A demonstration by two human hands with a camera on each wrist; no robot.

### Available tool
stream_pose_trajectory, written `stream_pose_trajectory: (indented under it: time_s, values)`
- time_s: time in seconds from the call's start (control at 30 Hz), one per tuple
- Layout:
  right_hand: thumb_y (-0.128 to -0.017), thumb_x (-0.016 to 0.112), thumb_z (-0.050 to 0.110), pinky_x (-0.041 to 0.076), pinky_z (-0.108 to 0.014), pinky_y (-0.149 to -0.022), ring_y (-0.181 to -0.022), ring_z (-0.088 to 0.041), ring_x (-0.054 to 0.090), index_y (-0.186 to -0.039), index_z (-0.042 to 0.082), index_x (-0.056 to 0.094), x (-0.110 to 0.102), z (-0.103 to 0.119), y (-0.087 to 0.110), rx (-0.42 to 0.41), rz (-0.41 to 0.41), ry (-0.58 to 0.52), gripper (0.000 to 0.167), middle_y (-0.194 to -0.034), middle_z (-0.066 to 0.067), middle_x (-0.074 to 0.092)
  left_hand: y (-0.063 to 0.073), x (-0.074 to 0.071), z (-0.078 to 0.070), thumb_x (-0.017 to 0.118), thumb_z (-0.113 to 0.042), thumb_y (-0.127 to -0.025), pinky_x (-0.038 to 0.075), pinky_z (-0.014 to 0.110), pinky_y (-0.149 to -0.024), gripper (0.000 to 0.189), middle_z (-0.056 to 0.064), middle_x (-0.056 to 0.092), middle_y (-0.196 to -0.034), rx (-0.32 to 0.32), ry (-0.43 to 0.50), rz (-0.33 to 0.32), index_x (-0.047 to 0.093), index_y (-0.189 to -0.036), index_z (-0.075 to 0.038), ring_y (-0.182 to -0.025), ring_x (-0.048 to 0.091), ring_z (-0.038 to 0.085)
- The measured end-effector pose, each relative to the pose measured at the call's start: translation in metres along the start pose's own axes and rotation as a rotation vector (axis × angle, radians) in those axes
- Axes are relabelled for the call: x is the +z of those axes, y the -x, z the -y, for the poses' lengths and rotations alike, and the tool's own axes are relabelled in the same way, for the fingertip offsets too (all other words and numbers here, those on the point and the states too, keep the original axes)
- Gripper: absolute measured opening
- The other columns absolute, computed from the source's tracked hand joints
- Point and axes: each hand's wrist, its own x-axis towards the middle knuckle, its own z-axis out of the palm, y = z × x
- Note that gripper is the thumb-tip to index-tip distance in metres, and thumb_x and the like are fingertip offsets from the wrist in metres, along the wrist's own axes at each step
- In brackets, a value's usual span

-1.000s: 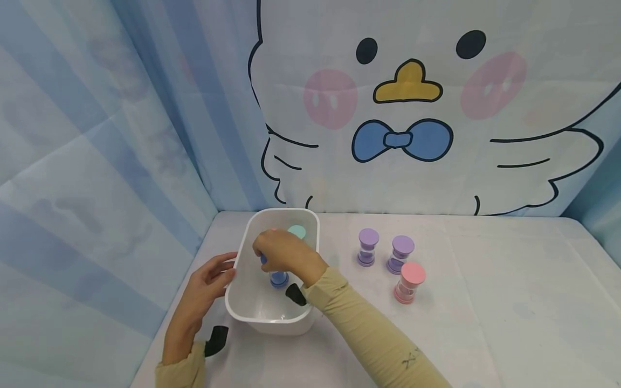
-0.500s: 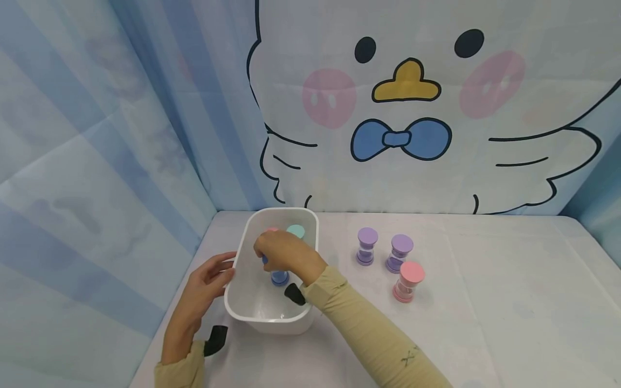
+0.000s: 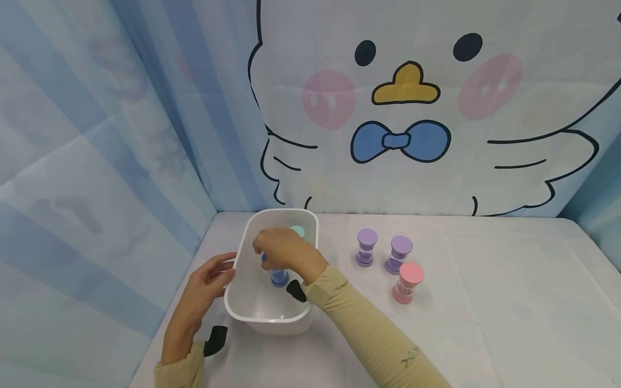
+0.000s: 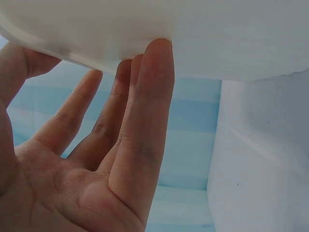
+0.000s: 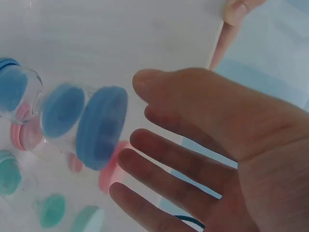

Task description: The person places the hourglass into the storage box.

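My right hand [image 3: 288, 252] reaches down into a white plastic bin [image 3: 278, 327], just above a blue hourglass [image 3: 279, 278]. In the right wrist view its thumb and fingers are spread loosely around the blue end cap [image 5: 102, 128], with a gap showing between them and it. Beside it stand a pink hourglass [image 5: 111, 169] and a teal hourglass [image 5: 52, 210]; the head view hides the pink one behind the hand. My left hand [image 3: 206, 280] rests its extended fingers [image 4: 154, 96] against the outer left wall of the bin.
Right of the bin on the white table [image 3: 509, 302] stand two purple hourglasses, one nearer [image 3: 366, 247] and one farther right [image 3: 400, 253], with a pink-capped hourglass [image 3: 408, 281] in front. A patterned curtain [image 3: 121, 161] closes off the left and back.
My right hand shifts very slightly inside the bin and now covers the pink cap in the head view. The left hand and the bin stay put.
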Motion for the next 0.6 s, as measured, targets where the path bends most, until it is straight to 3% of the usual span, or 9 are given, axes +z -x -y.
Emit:
stream_pose_trajectory:
  time_s: [0.33, 0.6]
  values:
    - [-0.086, 0.077, 0.018, 0.052, -0.027, -0.091, -0.1, -0.013, 0.064, -0.115, 0.011, 0.073, -0.017, -0.003, 0.01, -0.001, 0.002, -0.058, 0.03, -0.115, -0.002, 0.07, 0.0, 0.002, 0.001, 0.062, -0.031, -0.099, 0.058, 0.034, -0.085, 0.048, 0.017, 0.057, -0.138, -0.005, -0.003, -0.007, 0.051, -0.143, -0.013, -0.116, 0.064, 0.025]
    - [-0.087, 0.077, 0.024, 0.052, -0.025, -0.085, -0.095, -0.012, 0.063, -0.112, 0.011, 0.074, -0.027, -0.01, 0.021, -0.042, -0.027, -0.035, 0.028, -0.107, -0.001, 0.07, 0.0, 0.002, 0.0, 0.061, -0.03, -0.099, 0.057, 0.028, -0.083, 0.048, 0.018, 0.057, -0.137, -0.007, -0.001, -0.008, 0.051, -0.142, -0.012, -0.11, 0.065, 0.012]
